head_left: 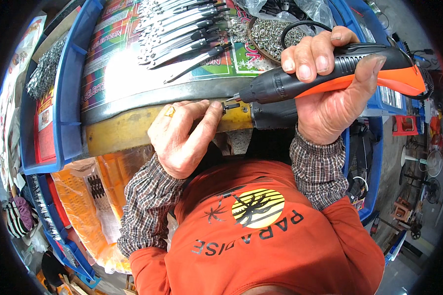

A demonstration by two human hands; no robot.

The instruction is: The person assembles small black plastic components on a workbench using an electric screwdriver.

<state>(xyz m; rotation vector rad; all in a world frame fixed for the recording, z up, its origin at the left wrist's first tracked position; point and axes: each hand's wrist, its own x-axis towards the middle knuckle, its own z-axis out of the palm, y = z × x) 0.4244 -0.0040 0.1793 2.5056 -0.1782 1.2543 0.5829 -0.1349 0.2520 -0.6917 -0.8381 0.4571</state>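
My right hand (330,73) is wrapped round a black and orange electric screwdriver (280,84), held nearly level with its tip pointing left. At the table's front edge, my left hand (186,132) pinches a small dark part (231,107), most of it hidden by the fingers. The screwdriver's bit sits right beside that part and my left fingertips; whether it touches cannot be made out. Beyond my hands lies a row of slim silver and black metal pieces (182,37). Behind the screwdriver stands a round tray of small screws (275,39), with more screws loose beside it.
Blue plastic bins (69,98) flank the table, the left one holding a heap of small metal parts (47,73). A yellow strip (123,130) runs along the table's front edge. Orange plastic-wrapped packages (91,206) lie below left. A clear plastic bag (310,12) is at the back.
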